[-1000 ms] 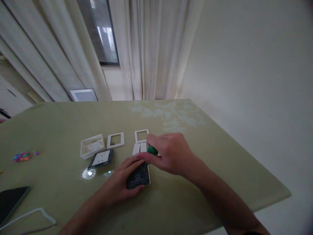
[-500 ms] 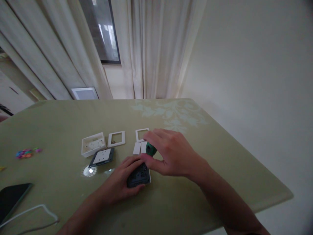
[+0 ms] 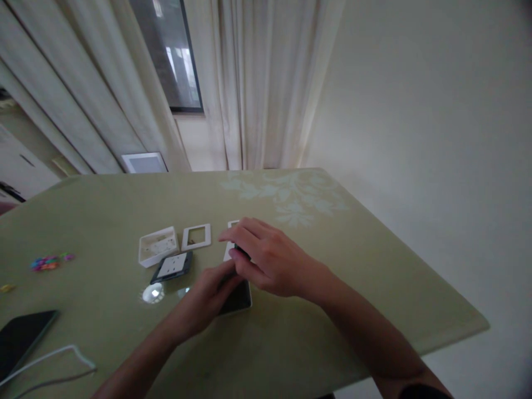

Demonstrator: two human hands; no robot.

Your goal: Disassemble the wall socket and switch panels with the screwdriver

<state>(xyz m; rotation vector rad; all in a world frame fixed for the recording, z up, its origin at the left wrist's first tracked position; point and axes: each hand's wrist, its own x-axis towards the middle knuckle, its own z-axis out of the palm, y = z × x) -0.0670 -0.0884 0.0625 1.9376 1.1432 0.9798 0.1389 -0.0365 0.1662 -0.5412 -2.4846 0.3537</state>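
My right hand (image 3: 270, 257) is closed around a screwdriver (image 3: 241, 252), of which only a dark bit of handle shows between the fingers; its shaft and tip are hidden. Just below it, my left hand (image 3: 208, 293) has thumb and fingers drawn together, and what they pinch is out of sight. Under both hands a dark-backed wall switch panel (image 3: 238, 299) with a white edge lies on the table. Partly covered by my right hand are a white switch rocker (image 3: 227, 252) and a white frame (image 3: 233, 223).
To the left sit a white mounting box (image 3: 145, 252), a second white frame (image 3: 208, 235) and a socket panel (image 3: 172, 266). Farther left are small coloured pieces (image 3: 47, 263), a dark phone-like slab (image 3: 25, 335) and a white cable (image 3: 75, 349). A wall (image 3: 436, 166) stands beyond the table's right edge.
My left fingers have lifted from around the panel and come together beneath my right hand. My right hand has shifted slightly left and tipped, hiding most of the green screwdriver handle.
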